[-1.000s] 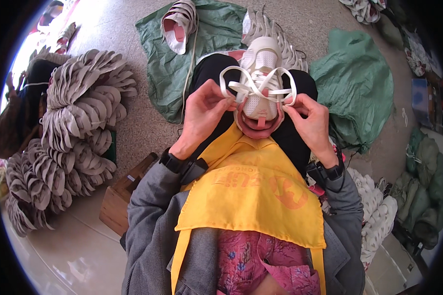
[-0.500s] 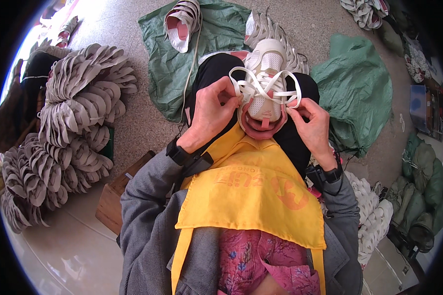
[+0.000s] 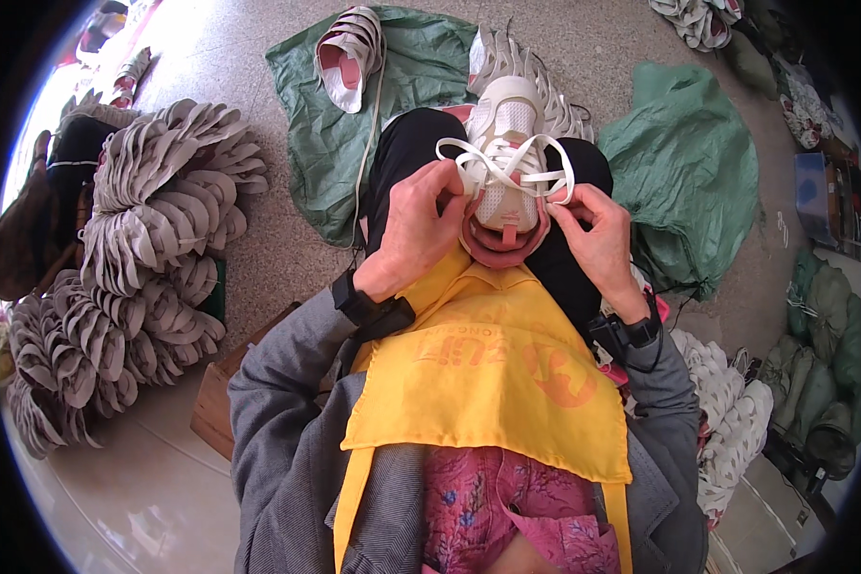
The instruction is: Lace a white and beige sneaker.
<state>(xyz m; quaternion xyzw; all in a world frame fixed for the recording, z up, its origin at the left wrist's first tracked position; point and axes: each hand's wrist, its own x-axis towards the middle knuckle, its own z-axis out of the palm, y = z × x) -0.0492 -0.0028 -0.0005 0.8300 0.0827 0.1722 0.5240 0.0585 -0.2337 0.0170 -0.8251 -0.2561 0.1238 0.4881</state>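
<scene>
Between my knees rests a white mesh shoe upper (image 3: 503,203) with pink trim, its pink-lined opening towards me. White shoelace (image 3: 566,170) crosses over its tongue and bows out in a loop on either side. My left hand (image 3: 409,228) pinches the lace at the left of the opening, thumb against bent forefinger. On the other side my right hand (image 3: 597,241) pinches the lace between thumb and fingertips. The exact lace ends are hidden by the fingers. A yellow apron (image 3: 478,383) covers my lap.
Nested shoe uppers (image 3: 536,72) lie beyond my knees. A smaller stack of uppers (image 3: 349,62) sits on a green sack (image 3: 306,124). Another green sack (image 3: 694,172) lies right. Large grey piles (image 3: 167,191) stand left, near a wooden box (image 3: 222,397). Laced white uppers (image 3: 732,426) lie lower right.
Both hands keep their pinch on the lace and have shifted only slightly. The lace loops sit a little lower and flatter over the shoe upper. The whole view has shifted a little.
</scene>
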